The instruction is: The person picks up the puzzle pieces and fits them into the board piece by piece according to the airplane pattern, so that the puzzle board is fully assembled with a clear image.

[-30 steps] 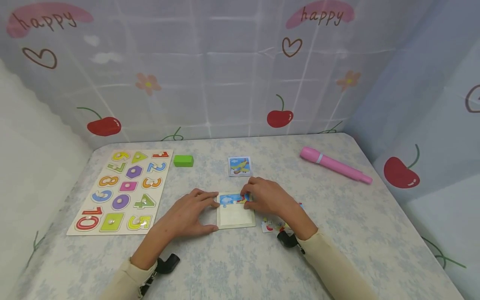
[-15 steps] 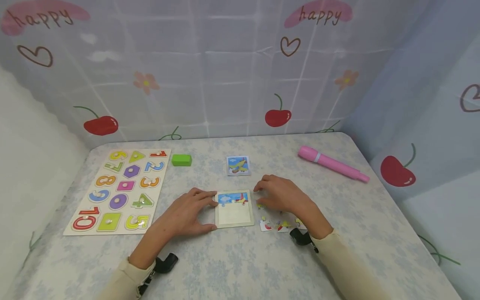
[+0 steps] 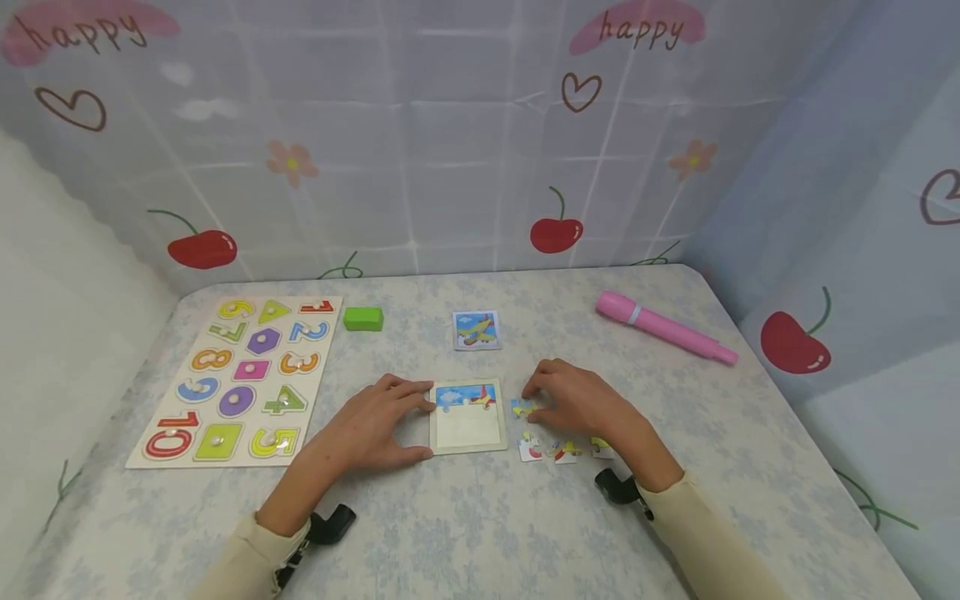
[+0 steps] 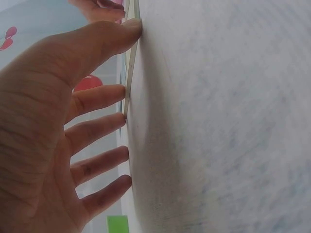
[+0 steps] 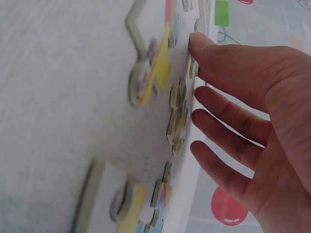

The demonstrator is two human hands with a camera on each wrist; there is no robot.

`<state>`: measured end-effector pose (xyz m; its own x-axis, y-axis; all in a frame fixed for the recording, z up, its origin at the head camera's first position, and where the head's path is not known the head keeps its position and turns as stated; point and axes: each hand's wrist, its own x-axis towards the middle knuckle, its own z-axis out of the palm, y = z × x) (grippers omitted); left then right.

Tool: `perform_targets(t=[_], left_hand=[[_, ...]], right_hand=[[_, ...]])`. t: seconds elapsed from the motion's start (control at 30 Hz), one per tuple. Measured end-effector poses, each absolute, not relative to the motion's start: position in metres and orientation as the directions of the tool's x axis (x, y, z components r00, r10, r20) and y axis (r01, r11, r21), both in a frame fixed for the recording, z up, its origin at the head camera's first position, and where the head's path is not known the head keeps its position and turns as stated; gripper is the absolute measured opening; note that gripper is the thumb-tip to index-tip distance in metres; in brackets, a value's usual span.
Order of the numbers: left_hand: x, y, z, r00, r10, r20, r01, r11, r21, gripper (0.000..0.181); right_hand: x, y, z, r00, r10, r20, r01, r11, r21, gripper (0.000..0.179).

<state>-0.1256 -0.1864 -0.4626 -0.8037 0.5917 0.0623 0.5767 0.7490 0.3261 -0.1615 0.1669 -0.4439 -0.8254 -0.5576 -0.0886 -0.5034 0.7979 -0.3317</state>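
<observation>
Though flat in head view, puzzle pieces point(image 5: 176, 119) thick-edged from right wrist.

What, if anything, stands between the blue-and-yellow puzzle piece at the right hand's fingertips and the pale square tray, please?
Nothing visible: just a narrow strip of blue-patterned tabletop separates the puzzle piece from the tray.

The left hand point(image 3: 375, 425) lies at the left edge of the puzzle tray point(image 3: 467, 430), digits spread, its thumb point(image 3: 411, 457) and two fingers touching that edge. The right hand point(image 3: 577, 400) is just to the right of the tray, back upward, fingers bent downward with the thumb apart from them. The left forearm point(image 3: 300, 492) and right forearm point(image 3: 654, 448) slant toward the tray from its near side, in pale sleeves point(image 3: 701, 533).
</observation>
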Motion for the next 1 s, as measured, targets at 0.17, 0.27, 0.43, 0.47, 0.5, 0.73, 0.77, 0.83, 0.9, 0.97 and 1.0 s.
perform_targets(t=[0.17,0.27,0.43,0.47,0.5,0.73,0.77,0.83,0.9,0.97,1.0], left_hand=[[-0.125,-0.186,-0.463,-0.806,0.588,0.06,0.572,0.751,0.33,0.059],[-0.125,-0.186,-0.463,-0.809,0.584,0.061,0.568,0.751,0.337,0.058],[-0.125,-0.186,-0.463,-0.813,0.579,0.061,0.563,0.754,0.339,0.058],[-0.125,-0.186,-0.463,-0.812,0.58,0.062,0.564,0.753,0.339,0.058],[-0.125,-0.186,-0.463,-0.812,0.58,0.064,0.565,0.753,0.338,0.058],[-0.125,-0.185,-0.463,-0.808,0.586,0.068,0.57,0.746,0.344,0.058],[-0.125,-0.185,-0.463,-0.809,0.585,0.066,0.569,0.748,0.342,0.058],[-0.126,-0.186,-0.463,-0.81,0.582,0.065,0.567,0.752,0.336,0.057],[-0.126,-0.186,-0.463,-0.81,0.583,0.065,0.568,0.752,0.334,0.057],[-0.126,-0.187,-0.464,-0.809,0.584,0.068,0.571,0.751,0.333,0.057],[-0.126,-0.187,-0.464,-0.808,0.585,0.069,0.571,0.749,0.335,0.058]], right_hand=[[-0.161,0.168,-0.443,-0.816,-0.574,-0.063,-0.529,0.788,-0.315,0.026],[-0.162,0.166,-0.442,-0.821,-0.57,-0.049,-0.53,0.79,-0.31,0.026],[-0.164,0.158,-0.439,-0.815,-0.579,-0.026,-0.539,0.773,-0.334,0.025],[-0.164,0.156,-0.438,-0.81,-0.586,-0.022,-0.545,0.766,-0.341,0.025],[-0.164,0.154,-0.437,-0.805,-0.593,-0.02,-0.551,0.76,-0.345,0.025],[-0.165,0.134,-0.431,-0.782,-0.623,-0.032,-0.575,0.741,-0.347,0.025],[-0.165,0.131,-0.43,-0.781,-0.623,-0.034,-0.576,0.74,-0.347,0.024],[-0.166,0.125,-0.429,-0.78,-0.624,-0.04,-0.575,0.741,-0.346,0.024],[-0.166,0.118,-0.429,-0.778,-0.626,-0.045,-0.578,0.742,-0.341,0.023],[-0.166,0.112,-0.429,-0.771,-0.636,-0.044,-0.589,0.736,-0.334,0.022],[-0.166,0.109,-0.429,-0.765,-0.643,-0.04,-0.598,0.732,-0.327,0.022]])
